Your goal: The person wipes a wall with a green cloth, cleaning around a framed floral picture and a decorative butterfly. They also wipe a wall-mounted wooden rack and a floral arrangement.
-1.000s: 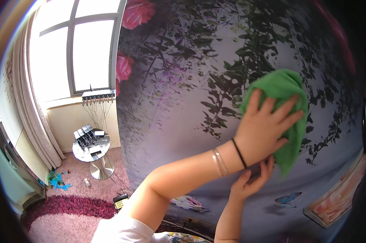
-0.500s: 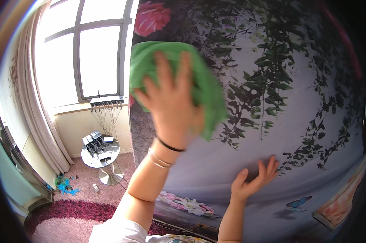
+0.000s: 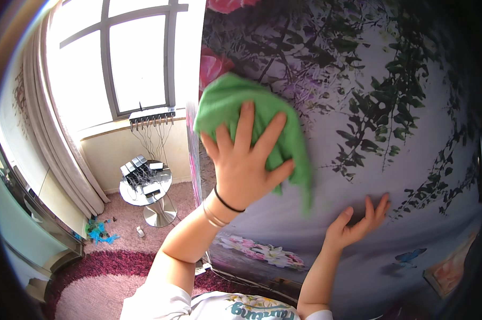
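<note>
My left hand is pressed with spread fingers on a green cloth, pinning it against a wall covering printed with leaves and flowers. The cloth bunches under the palm, and one loose corner hangs down beside the thumb. A black band and thin bangles circle the left wrist. Lower and to the right, my right hand is raised beside the same wall covering with its fingers apart and nothing in them. Whether its fingertips touch the surface I cannot tell.
At left, a small round table carries several small devices and cables. A multi-port hub with hanging wires sits on the windowsill. A curtain hangs beside the window. Blue scraps lie on the pink carpet.
My left hand and the cloth have shifted right and slightly down in the picture. The view has also swung, so the wall and table appear further right. My right hand stays open.
</note>
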Tool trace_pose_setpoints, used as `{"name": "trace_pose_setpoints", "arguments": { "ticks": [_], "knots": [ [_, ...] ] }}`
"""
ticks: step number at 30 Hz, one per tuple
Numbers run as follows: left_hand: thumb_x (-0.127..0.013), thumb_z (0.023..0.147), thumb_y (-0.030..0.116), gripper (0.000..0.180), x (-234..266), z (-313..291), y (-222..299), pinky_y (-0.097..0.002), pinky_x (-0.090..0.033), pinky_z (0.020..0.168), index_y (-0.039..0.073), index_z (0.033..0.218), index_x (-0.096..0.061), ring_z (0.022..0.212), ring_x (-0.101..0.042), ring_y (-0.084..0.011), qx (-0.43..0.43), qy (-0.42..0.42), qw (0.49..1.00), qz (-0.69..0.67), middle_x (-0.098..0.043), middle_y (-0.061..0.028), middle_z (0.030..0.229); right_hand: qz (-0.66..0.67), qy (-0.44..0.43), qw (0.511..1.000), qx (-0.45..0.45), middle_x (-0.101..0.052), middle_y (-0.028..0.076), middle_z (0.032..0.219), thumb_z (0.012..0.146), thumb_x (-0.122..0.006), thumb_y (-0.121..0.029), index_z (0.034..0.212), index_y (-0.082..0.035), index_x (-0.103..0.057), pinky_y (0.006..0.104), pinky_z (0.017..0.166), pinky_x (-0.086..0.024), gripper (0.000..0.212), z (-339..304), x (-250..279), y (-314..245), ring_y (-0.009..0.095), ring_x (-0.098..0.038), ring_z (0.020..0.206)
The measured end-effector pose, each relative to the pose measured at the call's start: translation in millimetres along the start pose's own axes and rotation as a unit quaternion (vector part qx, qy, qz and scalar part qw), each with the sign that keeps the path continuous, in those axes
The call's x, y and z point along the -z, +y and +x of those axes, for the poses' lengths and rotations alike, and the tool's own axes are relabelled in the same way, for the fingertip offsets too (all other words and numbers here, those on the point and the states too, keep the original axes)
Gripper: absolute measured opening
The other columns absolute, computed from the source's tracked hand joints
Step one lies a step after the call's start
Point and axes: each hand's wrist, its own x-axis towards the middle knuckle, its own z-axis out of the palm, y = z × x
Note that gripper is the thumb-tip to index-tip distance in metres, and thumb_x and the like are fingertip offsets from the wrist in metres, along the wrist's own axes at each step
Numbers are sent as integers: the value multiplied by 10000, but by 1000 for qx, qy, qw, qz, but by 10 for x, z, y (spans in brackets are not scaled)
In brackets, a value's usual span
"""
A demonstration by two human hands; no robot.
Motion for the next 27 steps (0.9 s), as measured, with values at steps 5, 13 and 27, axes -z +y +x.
{"name": "trace_pose_setpoints", "arguments": {
  "ticks": [5, 13, 27],
  "knots": [
    [-715, 607, 429, 634, -272, -1224, -210, -666, -222, 937, 387, 1227, -586, 1033, -399, -407, 16, -118, 993, -5, -446, -122, 1286, 9, -15, 1000, -4, -386, 273, 1438, 903, -526, -282, 1178, -24, -540, 591, 1089, -138, 377, -173, -89, -175, 452, -277, 1377],
    [-714, 580, 432, 569, -416, -2012, -387, -662, -184, 974, 397, 1143, -636, 1092, -390, -414, -4, -108, 992, -60, -458, -95, 1201, -26, -49, 998, 20, -369, 283, 1443, 895, -557, -280, 1204, -31, -516, 589, 1099, -116, 399, -551, -188, -318, 452, -249, 1392],
    [-606, 729, 558, 717, -538, -2123, -565, -666, -210, 960, 112, 1284, -513, 1174, -328, -550, 17, -72, 997, 23, -297, -327, 1374, 23, -122, 991, 45, -328, 275, 1471, 878, -577, -342, 1215, -70, -533, 588, 1112, -65, 435, -786, -52, -141, 461, -171, 1415]
  ]
}}
